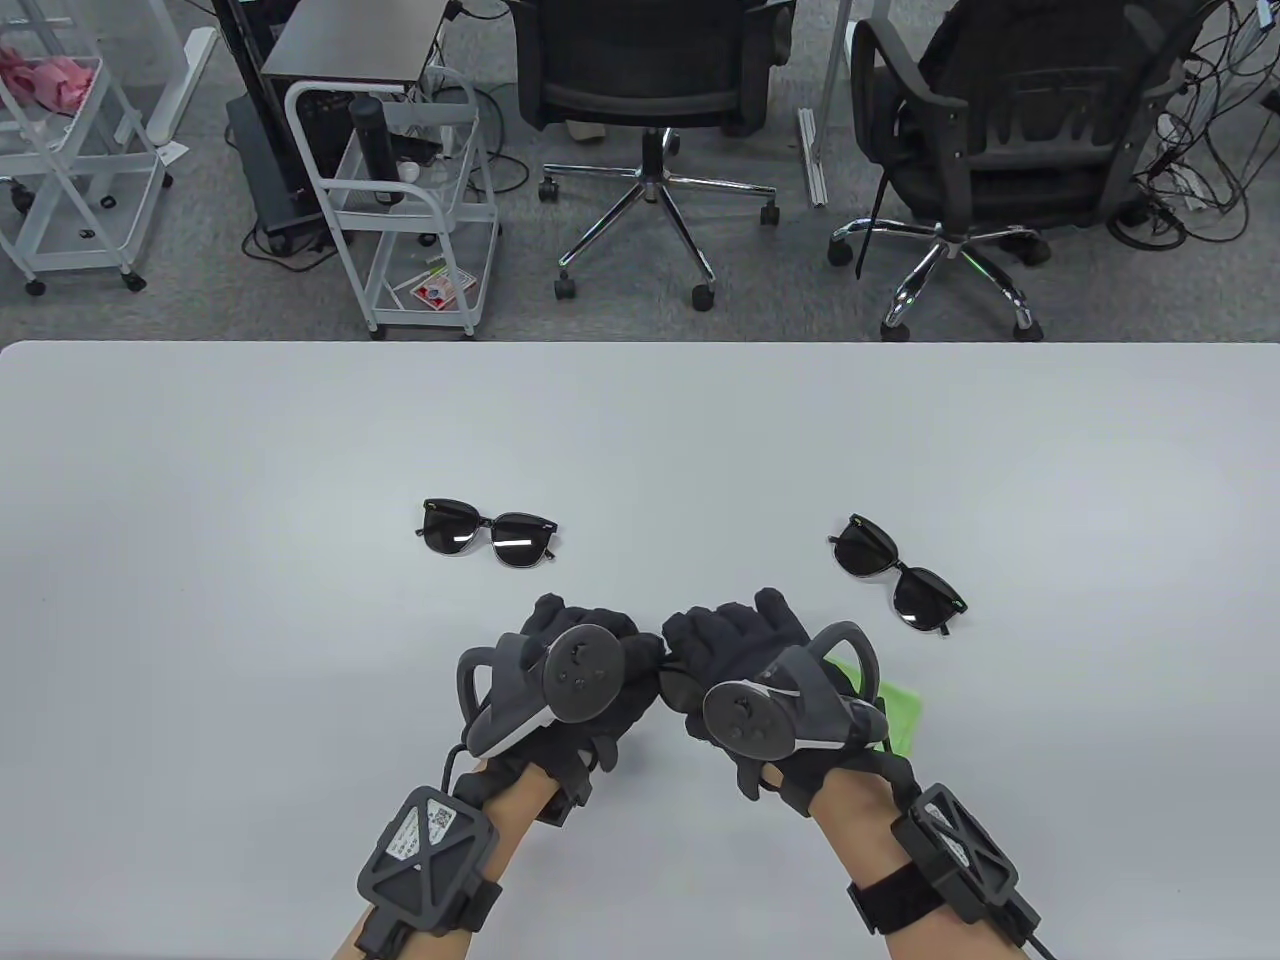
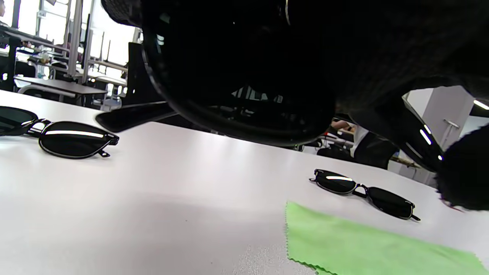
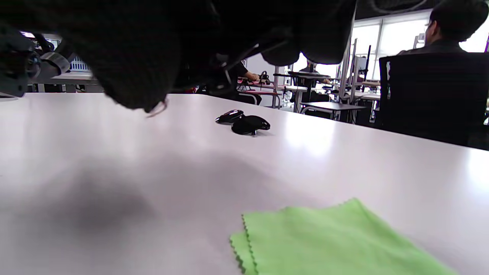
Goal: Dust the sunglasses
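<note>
One pair of sunglasses (image 1: 487,534) lies flat on the white surface (image 1: 200,500), up past the left hand (image 1: 560,690). Both hands hold a third dark pair (image 2: 244,95) between them, fingers closed on it. The right hand (image 1: 760,690) hovers over the soft green cloth (image 2: 363,244), so it is nearer. Another shiny pair (image 1: 897,586) lies slanted at the right.

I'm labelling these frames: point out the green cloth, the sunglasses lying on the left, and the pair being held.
green cloth (image 3: 336,240): right wrist view, middle of the fabric.
left sunglasses (image 1: 487,533): table view, bridge.
held sunglasses (image 2: 244,110): left wrist view, lens.
</note>
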